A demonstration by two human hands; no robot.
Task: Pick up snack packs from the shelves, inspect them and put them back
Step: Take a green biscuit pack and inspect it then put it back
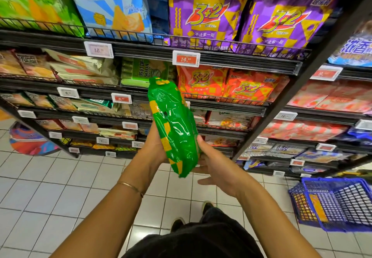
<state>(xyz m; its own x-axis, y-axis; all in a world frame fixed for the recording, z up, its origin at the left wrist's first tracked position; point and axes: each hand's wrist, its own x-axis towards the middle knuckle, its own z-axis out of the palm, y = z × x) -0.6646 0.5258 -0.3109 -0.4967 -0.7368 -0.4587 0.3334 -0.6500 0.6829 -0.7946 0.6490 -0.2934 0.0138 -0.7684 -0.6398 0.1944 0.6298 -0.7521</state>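
A green snack pack (173, 125) with yellow squares is held edge-on in front of the shelves, its long side nearly upright. My left hand (156, 144) grips its left side from behind, with most of the fingers hidden by the pack. My right hand (211, 163) holds the lower right side, thumb on the near face and fingers under it. Behind the pack stand the black wire shelves (221, 56) full of snack packs.
Purple 3+2 packs (207, 14) fill the top shelf and orange 3+2 packs (231, 84) the one below. Price tags (186, 58) line the shelf edges. A blue shopping basket (332, 203) sits on the tiled floor at the right. My shoes show below.
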